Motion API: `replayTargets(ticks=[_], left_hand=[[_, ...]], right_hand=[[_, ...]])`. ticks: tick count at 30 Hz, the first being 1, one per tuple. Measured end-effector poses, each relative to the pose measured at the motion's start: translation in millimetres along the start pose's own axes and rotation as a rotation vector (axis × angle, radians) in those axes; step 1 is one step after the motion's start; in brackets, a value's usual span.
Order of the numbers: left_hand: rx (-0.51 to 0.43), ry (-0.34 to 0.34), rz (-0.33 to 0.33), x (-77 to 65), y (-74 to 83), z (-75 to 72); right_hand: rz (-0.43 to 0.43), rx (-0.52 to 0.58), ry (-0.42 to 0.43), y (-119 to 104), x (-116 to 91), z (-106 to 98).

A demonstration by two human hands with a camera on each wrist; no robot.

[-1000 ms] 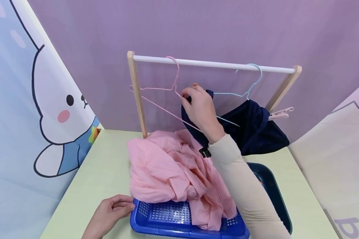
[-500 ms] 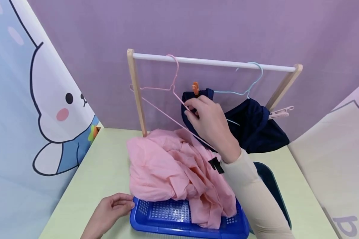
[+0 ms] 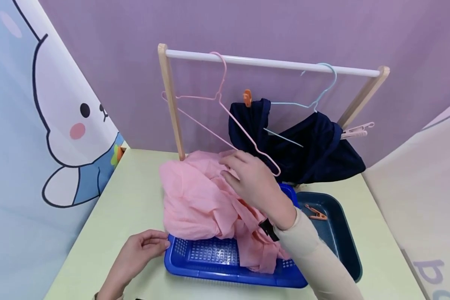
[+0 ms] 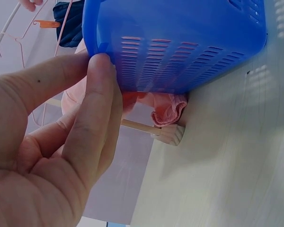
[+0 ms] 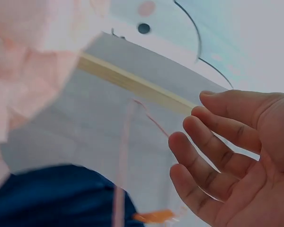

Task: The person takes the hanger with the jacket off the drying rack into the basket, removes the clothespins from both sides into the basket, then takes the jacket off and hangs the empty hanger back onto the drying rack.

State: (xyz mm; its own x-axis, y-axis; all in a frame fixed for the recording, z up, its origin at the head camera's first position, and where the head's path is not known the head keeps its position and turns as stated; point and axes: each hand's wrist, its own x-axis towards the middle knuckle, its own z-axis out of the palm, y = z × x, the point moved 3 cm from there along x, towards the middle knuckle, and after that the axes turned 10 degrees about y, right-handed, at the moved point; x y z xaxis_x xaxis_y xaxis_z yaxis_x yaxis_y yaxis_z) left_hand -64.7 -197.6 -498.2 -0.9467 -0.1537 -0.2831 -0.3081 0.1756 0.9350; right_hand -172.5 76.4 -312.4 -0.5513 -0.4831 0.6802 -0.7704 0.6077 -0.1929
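Observation:
In the head view, my left hand (image 3: 138,254) pinches the left rim of a blue plastic basket (image 3: 225,273) between thumb and fingers. A crumpled pink cloth garment (image 3: 198,200) is heaped in the basket and spills over its front. My right hand (image 3: 249,179) hovers over the pink garment with fingers spread and loosely bent, holding nothing. A bare pink hanger (image 3: 238,123) hangs from the rack just above it. The right wrist view shows the right hand's fingers (image 5: 182,149) apart from everything, with a navy garment (image 5: 52,196) nearby.
A white rail (image 3: 266,62) on wooden posts carries the pink hanger and a mint hanger (image 3: 290,103) bearing the navy garment. An orange clothespin (image 3: 247,98) and a pale pink clothespin (image 3: 356,131) grip that garment. A dark tray (image 3: 350,246) holds an orange clothespin (image 3: 316,213).
My right hand has let go of the pink hanger and moved down over the pink garment. The hanger now hangs in front of the navy garment. My left hand stays at the basket.

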Motion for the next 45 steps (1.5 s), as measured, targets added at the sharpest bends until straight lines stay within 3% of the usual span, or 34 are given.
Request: replayTargets(ticks=[8, 17, 22, 27, 36, 45], left_hand=[[-0.006, 0.001, 0.028, 4.1, 2.1, 0.4], [-0.001, 0.024, -0.009, 3.5, 0.7, 0.7], [-0.014, 0.007, -0.004, 3.5, -0.6, 0.0], [-0.032, -0.004, -0.01, 3.2, -1.8, 1.0], [-0.031, -0.001, -0.028, 2.0, -0.1, 0.2], [-0.041, -0.013, -0.039, 2.8, -0.6, 0.4]], right_hand=[[0.003, -0.081, -0.156, 5.4, -2.0, 41.7], [0.037, -0.173, -0.401, 16.3, 15.4, 93.0], [0.103, -0.129, -0.572, 22.8, 28.2, 121.9], [0.134, -0.093, -0.673, 29.2, 32.9, 141.0], [0.088, -0.104, -0.671, 32.8, 28.4, 158.7], [0.087, -0.05, -0.512, 38.2, 24.6, 149.7]])
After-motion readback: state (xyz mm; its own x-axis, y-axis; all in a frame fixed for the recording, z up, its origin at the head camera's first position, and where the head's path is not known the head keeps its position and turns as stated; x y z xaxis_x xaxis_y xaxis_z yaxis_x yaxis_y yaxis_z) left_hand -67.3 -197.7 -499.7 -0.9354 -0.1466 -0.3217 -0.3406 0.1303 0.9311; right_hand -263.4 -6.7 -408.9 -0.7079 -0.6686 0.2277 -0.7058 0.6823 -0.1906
